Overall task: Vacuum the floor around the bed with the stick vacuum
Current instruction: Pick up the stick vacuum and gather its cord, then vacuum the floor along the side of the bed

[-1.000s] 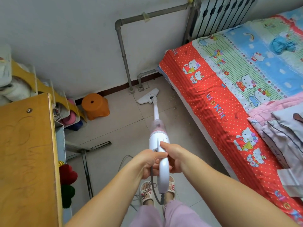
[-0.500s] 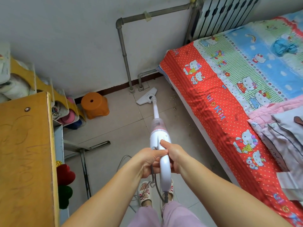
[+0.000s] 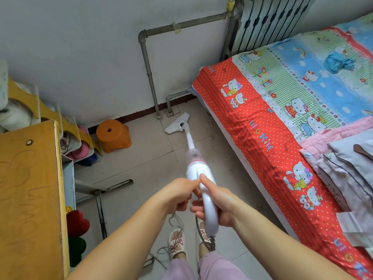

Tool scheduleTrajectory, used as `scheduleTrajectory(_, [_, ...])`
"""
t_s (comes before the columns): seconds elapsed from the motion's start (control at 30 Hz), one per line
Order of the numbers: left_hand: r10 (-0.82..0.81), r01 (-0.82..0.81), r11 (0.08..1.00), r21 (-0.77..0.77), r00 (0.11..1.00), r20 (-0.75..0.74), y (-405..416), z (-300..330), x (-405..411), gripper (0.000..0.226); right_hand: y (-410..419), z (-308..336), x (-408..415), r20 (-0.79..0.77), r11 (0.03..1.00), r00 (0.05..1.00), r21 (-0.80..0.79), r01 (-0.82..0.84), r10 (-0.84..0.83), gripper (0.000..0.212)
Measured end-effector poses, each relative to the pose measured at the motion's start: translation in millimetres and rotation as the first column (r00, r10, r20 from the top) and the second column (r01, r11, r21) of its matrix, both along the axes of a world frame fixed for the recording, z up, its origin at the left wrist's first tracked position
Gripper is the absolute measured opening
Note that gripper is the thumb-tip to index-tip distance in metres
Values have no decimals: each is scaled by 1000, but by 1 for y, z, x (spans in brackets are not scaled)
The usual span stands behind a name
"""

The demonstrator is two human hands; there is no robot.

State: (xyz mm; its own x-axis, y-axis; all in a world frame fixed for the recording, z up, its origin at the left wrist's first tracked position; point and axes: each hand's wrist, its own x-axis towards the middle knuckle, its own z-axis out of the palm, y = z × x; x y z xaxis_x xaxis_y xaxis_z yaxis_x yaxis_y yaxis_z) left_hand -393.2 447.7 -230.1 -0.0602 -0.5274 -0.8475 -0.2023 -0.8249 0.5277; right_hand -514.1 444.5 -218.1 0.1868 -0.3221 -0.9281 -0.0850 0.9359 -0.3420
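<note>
The white stick vacuum [image 3: 196,168] slants from my hands down to the tiled floor [image 3: 145,162]. Its flat floor head [image 3: 177,123] rests near the wall pipes, just left of the bed's corner. My right hand [image 3: 216,203] is wrapped round the loop handle, thumb on top of the body. My left hand [image 3: 175,196] is closed on the handle's left side, its fingers partly hidden. The bed [image 3: 262,126], under a red and blue cartoon-cat sheet, fills the right side. Crumbs [image 3: 210,125] lie on the floor along the bed's edge.
An orange plastic stool [image 3: 113,135] stands by the wall. A wooden desk [image 3: 28,195] and a yellow shoe rack [image 3: 50,116] line the left, with metal desk legs [image 3: 101,193] on the floor. Grey pipes [image 3: 150,77] and a radiator [image 3: 262,21] sit behind. The vacuum's cord [image 3: 173,219] trails by my slippered feet.
The floor head has slid slightly forward and left toward the wall pipes. Both hands keep their hold on the handle.
</note>
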Motion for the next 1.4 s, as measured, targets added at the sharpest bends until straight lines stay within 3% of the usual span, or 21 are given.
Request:
scheduleTrajectory(0.23, [-79, 69, 995, 72, 986, 146, -4, -14, 46, 42, 7, -8, 0, -91, 994, 992, -66, 84, -90, 18])
scheduleTrajectory(0.37, [-82, 52, 990, 134, 970, 229, 9, -27, 74, 26, -1, -6, -9, -72, 975, 974, -69, 210, -215, 17])
scheduleTrajectory(0.5, [-127, 120, 992, 42, 958, 259, 23, -40, 92, 15, -7, 3, -12, -50, 961, 960, -43, 272, -274, 18])
scheduleTrajectory(0.6, [-228, 219, 973, 67, 900, 372, 36, -53, 108, 10, -10, 7, -10, -48, 952, 951, -47, 303, -305, 16])
scheduleTrajectory(0.7, [-154, 103, 987, 126, 850, 504, 49, -68, 123, 25, -10, 7, -5, -39, 944, 943, -52, 327, -329, 20])
scheduleTrajectory(0.83, [-86, 29, 994, 102, 786, 612, 58, -67, 128, 69, -5, 8, 5, -4, 924, 924, -29, 382, -383, 21])
scheduleTrajectory(0.97, [254, -298, 954, 35, 865, 433, 49, -65, 126, 56, 4, 8, 16, -4, 907, 907, -21, 420, -420, 13])
scheduleTrajectory(1.17, [201, -213, 977, 2, 924, 325, 28, -57, 129, 18, 21, 4, 33, -31, 887, 887, -11, 461, -462, 12])
scheduleTrajectory(1.3, [362, -365, 931, -8, 921, 146, 18, -49, 128, 14, 31, 1, 43, -43, 871, 870, 0, 492, -491, 14])
scheduleTrajectory(1.4, [427, -425, 904, -45, 903, 50, 18, -44, 124, 22, 31, -2, 49, -41, 866, 865, -5, 500, -500, 15])
